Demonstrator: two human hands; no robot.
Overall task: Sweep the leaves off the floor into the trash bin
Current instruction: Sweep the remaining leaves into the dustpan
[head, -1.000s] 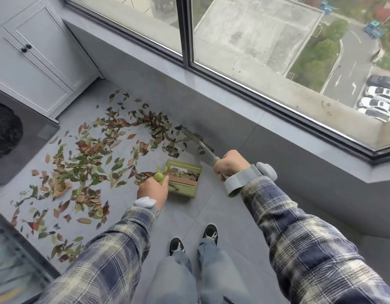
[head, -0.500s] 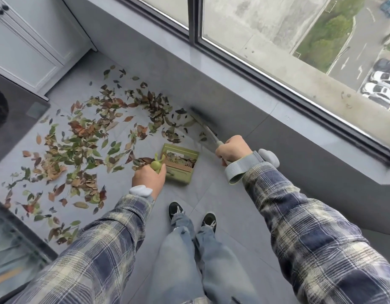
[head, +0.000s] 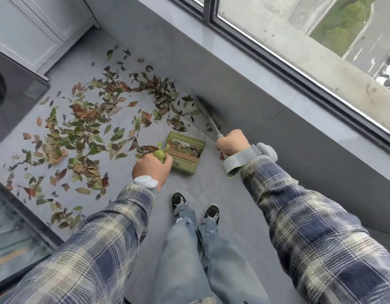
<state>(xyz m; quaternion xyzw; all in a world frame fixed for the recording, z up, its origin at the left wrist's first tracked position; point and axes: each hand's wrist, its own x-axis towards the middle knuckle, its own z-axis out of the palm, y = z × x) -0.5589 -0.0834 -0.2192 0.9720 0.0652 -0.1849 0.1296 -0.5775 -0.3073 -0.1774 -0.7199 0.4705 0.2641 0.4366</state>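
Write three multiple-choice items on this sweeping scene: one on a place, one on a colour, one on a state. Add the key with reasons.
1. Where is the broom head?
A) at the foot of the wall under the window
B) beside the white cabinet
C) between the shoes

2. What colour is the dustpan?
A) red
B) green
C) black

3. What state is the dustpan in?
A) empty
B) holding some leaves
C) upside down

Key:
1 A, the bristles sit against the wall's base.
2 B, the pan and the handle that the left hand grips are green.
3 B, leaves show inside it, though most leaves lie on the floor.
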